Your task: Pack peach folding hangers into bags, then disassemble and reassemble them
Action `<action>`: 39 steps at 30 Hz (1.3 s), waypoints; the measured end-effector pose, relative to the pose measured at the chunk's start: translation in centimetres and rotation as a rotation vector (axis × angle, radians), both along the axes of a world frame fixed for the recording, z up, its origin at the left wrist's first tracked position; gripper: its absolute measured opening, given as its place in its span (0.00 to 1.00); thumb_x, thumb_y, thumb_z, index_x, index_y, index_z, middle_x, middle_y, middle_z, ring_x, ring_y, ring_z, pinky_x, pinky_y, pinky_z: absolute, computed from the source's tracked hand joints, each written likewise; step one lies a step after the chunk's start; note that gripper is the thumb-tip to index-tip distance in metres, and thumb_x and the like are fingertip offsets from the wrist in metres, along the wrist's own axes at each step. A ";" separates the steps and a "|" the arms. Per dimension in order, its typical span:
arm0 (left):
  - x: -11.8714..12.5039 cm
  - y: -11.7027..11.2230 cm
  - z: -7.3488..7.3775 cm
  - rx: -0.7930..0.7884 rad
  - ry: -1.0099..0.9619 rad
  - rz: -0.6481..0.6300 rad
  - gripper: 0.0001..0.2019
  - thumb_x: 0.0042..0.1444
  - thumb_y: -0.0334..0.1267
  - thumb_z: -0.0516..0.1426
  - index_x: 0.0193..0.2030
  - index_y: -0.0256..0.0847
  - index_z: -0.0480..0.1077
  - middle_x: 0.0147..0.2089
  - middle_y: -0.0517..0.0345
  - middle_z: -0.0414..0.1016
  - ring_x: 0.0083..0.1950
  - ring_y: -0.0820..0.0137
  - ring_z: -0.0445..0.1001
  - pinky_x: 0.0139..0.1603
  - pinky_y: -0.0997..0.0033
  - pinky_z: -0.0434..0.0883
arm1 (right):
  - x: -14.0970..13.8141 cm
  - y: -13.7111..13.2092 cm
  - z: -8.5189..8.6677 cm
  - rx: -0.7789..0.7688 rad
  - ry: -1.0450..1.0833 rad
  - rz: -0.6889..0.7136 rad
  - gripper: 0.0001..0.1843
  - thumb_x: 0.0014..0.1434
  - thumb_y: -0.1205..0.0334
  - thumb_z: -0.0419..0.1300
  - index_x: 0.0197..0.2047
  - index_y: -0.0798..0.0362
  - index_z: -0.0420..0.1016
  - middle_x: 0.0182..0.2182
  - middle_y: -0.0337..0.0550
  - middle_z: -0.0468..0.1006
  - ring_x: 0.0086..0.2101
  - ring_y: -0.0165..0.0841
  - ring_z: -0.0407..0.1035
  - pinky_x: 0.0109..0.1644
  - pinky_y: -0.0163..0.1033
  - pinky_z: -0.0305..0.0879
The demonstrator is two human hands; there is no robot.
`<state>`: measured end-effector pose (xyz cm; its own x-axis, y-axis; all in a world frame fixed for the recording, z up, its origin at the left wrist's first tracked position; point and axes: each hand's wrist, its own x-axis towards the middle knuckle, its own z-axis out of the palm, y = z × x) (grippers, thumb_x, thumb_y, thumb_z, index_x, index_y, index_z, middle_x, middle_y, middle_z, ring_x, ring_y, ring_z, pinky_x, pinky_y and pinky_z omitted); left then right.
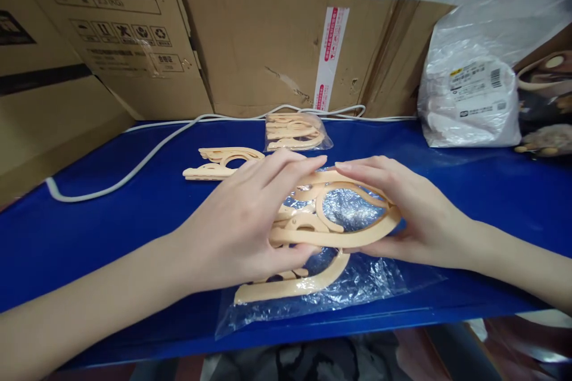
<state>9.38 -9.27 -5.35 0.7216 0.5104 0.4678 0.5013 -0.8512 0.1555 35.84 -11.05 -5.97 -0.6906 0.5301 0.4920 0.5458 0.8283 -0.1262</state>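
Note:
Both my hands hold a stack of beige plastic folding hangers [339,226] just above a clear plastic bag [357,292] lying on the blue table [89,226]. My left hand [241,226] grips the stack's left end, fingers laid over the top. At the stack's right end, my right hand [411,214] has its fingers curled round the curved edge. One hanger [290,286] sticks out below the stack onto the bag.
A loose beige hanger [218,164] lies behind my left hand. A filled small bag of hangers [295,131] sits near the back. A white cable [134,161] runs along the back left. Cardboard boxes [268,41] wall the rear; a white plastic sack [469,95] stands at right.

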 end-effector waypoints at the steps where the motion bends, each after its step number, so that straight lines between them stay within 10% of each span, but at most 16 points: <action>1: 0.1 -0.2 -0.1 0.010 -0.007 -0.007 0.36 0.57 0.46 0.62 0.69 0.50 0.52 0.63 0.53 0.68 0.63 0.58 0.69 0.61 0.59 0.70 | 0.0 -0.1 0.1 -0.002 -0.003 0.007 0.40 0.63 0.47 0.63 0.72 0.46 0.50 0.60 0.54 0.71 0.57 0.45 0.68 0.57 0.49 0.68; 14: -0.8 0.7 0.5 -0.059 0.129 -0.067 0.36 0.66 0.56 0.53 0.74 0.41 0.47 0.69 0.46 0.63 0.66 0.56 0.65 0.63 0.55 0.66 | 1.2 0.1 1.4 -0.033 -0.034 -0.058 0.43 0.58 0.47 0.66 0.71 0.45 0.56 0.55 0.49 0.76 0.51 0.47 0.73 0.52 0.52 0.73; 19: -3.9 4.4 1.9 0.137 0.268 -0.023 0.18 0.68 0.36 0.47 0.61 0.39 0.67 0.64 0.46 0.69 0.65 0.56 0.65 0.65 0.53 0.61 | 6.1 2.7 3.8 -0.247 0.018 -0.199 0.47 0.55 0.47 0.69 0.72 0.43 0.55 0.59 0.46 0.73 0.57 0.46 0.71 0.58 0.44 0.73; 31: -5.9 7.3 0.5 0.064 0.359 -0.100 0.13 0.67 0.35 0.50 0.45 0.47 0.76 0.58 0.57 0.75 0.59 0.61 0.69 0.58 0.60 0.63 | 9.9 3.1 4.2 -0.815 -0.028 -0.266 0.44 0.54 0.56 0.71 0.69 0.29 0.58 0.69 0.49 0.62 0.36 0.42 0.82 0.35 0.37 0.82; 39: -6.4 7.2 0.7 0.062 0.415 -0.133 0.13 0.64 0.32 0.52 0.49 0.49 0.75 0.63 0.59 0.71 0.66 0.61 0.64 0.65 0.60 0.62 | 6.0 3.4 2.3 -0.542 -0.039 -0.167 0.44 0.52 0.48 0.71 0.69 0.37 0.60 0.65 0.44 0.67 0.60 0.51 0.68 0.54 0.48 0.77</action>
